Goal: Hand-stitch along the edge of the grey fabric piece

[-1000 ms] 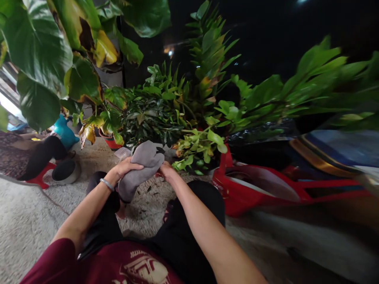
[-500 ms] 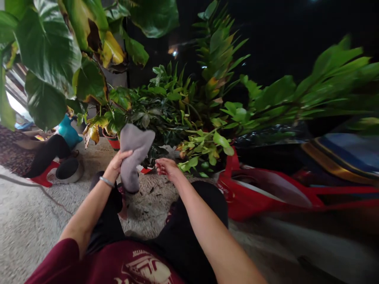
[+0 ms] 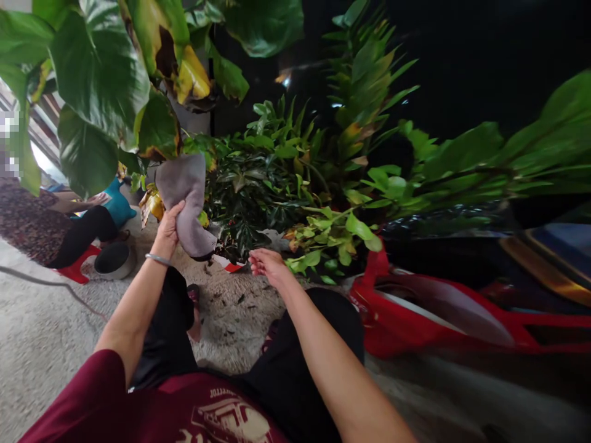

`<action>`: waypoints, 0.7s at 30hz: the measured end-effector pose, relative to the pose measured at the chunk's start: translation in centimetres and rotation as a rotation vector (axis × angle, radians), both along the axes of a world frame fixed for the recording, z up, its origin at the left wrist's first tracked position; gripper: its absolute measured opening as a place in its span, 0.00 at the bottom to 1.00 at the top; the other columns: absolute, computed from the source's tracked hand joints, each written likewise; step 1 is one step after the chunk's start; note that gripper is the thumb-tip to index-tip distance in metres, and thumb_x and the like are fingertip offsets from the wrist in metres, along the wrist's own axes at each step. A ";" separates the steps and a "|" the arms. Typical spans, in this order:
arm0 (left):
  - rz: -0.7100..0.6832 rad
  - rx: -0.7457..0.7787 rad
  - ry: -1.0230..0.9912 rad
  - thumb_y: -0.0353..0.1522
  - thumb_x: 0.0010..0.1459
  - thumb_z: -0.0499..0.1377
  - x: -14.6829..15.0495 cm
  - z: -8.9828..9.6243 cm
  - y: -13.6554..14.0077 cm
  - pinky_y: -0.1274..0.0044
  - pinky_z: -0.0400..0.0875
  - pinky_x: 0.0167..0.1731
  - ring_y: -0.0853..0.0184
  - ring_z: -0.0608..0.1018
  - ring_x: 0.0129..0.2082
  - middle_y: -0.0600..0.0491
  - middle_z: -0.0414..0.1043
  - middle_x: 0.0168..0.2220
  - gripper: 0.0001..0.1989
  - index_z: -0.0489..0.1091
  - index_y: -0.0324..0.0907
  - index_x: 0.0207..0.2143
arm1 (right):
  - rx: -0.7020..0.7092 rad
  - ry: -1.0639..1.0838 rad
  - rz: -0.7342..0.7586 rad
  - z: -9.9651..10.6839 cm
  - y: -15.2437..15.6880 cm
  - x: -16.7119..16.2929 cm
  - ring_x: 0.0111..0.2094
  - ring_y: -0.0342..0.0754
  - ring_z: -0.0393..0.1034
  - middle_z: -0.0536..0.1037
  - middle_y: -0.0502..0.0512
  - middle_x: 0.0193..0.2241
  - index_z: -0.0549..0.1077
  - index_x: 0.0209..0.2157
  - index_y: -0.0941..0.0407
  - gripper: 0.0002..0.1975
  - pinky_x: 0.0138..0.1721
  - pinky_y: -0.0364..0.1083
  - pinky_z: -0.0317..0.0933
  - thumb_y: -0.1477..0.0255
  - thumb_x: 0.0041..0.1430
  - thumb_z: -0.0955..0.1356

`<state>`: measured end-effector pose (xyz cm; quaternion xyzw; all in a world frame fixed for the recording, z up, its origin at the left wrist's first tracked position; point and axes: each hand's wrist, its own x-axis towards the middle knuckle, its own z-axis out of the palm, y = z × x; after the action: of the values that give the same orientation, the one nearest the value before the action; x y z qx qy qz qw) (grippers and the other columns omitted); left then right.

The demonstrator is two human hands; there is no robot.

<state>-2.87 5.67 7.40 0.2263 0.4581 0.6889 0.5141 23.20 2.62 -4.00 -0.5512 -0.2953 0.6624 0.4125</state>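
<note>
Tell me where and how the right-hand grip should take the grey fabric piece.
Pinch the grey fabric piece by its lower end, probably best from the right: the left-hand grip holds its middle, while this end curves free toward the right-hand grip.

The cloth (image 3: 189, 212) is plain grey with a dark edge. The bangle (image 3: 157, 259) is silvery, the shirt (image 3: 152, 403) maroon, printed in cream, the trousers (image 3: 339, 320) black. The large leaves (image 3: 99, 77) are green, some patched yellow and brown. The container (image 3: 406, 338) and stool (image 3: 80, 264) are red, the seated person's top (image 3: 28, 215) dark with pale speckles.
</note>
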 end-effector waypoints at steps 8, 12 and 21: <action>-0.132 -0.395 -0.011 0.25 0.43 0.70 2.7 -9.0 -10.0 0.74 0.79 0.27 0.63 0.80 0.23 0.48 0.81 0.28 0.15 0.76 0.34 0.37 | -0.006 -0.039 -0.002 -0.5 0.1 0.7 0.14 0.39 0.67 0.78 0.49 0.19 0.73 0.27 0.57 0.05 0.15 0.37 0.63 0.76 0.55 0.72; -0.088 -0.107 -0.005 0.28 0.42 0.72 2.4 -4.3 -8.1 0.76 0.79 0.30 0.64 0.82 0.27 0.51 0.82 0.32 0.20 0.77 0.37 0.40 | -0.009 -0.032 0.018 -0.4 0.0 0.5 0.14 0.39 0.67 0.77 0.49 0.18 0.73 0.27 0.57 0.05 0.15 0.37 0.63 0.76 0.54 0.72; -0.053 -0.136 0.020 0.27 0.50 0.67 1.5 -3.1 -1.0 0.76 0.79 0.32 0.66 0.80 0.24 0.51 0.81 0.28 0.12 0.78 0.35 0.40 | -0.015 -0.042 -0.014 0.3 0.0 0.3 0.14 0.40 0.67 0.77 0.49 0.18 0.72 0.26 0.58 0.06 0.15 0.38 0.62 0.77 0.56 0.71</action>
<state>-1.32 4.63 4.33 0.2098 0.5027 0.6400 0.5419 23.48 2.58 -3.75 -0.5700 -0.2952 0.6500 0.4068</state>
